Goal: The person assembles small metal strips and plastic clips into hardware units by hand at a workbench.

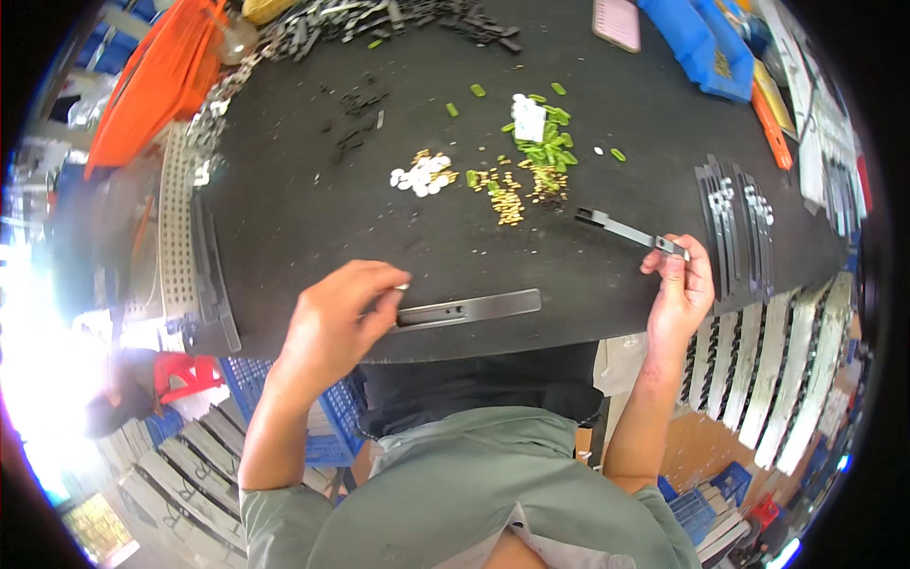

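Observation:
My left hand (pixel 339 318), fingers closed in a pinch, holds a small white piece (pixel 403 285) whose exact kind is too small to make out. Just right of those fingertips, a grey metal channel strip (pixel 502 306) with small holes lies along the table's front edge. My right hand (pixel 681 284) grips one end of a slim grey metal bar (pixel 627 230); its black slotted end points up and left. Toward the middle sit a heap of white round pieces (pixel 424 176), small brass-coloured pieces (pixel 507 204), and green oval pieces (pixel 547 149) with a white patch on top.
Several bars with white tips (pixel 730 223) lie at the right edge of the black table (pixel 313 209). Dark strips (pixel 379 24) are piled at the back. An orange bin (pixel 166 71), a blue bin (pixel 706 52) and a pink phone-shaped object (pixel 617 23) stand around them.

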A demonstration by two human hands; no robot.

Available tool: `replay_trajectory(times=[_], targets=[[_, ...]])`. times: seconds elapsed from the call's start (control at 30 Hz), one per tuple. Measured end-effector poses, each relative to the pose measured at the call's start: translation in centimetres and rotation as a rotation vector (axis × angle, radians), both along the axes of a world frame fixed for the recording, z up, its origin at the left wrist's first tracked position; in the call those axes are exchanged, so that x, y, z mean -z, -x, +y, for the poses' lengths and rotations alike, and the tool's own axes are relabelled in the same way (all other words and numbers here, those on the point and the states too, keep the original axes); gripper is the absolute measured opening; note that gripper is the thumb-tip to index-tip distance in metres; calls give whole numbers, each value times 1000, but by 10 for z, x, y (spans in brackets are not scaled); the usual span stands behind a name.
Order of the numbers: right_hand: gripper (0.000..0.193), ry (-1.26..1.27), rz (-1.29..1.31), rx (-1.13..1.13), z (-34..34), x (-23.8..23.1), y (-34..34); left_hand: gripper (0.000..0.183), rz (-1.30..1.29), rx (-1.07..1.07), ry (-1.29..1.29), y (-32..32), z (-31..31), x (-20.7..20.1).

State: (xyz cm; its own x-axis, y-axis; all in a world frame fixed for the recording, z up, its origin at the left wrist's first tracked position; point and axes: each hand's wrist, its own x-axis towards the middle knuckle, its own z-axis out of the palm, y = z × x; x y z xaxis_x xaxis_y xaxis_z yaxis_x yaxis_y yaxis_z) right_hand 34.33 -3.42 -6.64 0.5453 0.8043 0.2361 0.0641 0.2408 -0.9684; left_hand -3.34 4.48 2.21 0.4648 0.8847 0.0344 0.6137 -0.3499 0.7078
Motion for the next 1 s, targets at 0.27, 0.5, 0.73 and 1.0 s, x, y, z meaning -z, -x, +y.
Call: replay_trajectory(times=[0.27, 0.5, 0.73, 1.0], targets=[[20, 28, -30, 11, 9, -1, 1, 30, -38, 448, -402, -8, 9, 17], [16, 42, -101, 31, 2, -9, 0, 20, 204, 635, -388, -18, 8, 16], [14, 22, -24, 3, -3, 5, 0, 12, 480, 699, -286, -26, -1, -1], [14, 14, -39, -17, 4, -4, 2, 9, 693, 825, -200, -58, 8, -24]])
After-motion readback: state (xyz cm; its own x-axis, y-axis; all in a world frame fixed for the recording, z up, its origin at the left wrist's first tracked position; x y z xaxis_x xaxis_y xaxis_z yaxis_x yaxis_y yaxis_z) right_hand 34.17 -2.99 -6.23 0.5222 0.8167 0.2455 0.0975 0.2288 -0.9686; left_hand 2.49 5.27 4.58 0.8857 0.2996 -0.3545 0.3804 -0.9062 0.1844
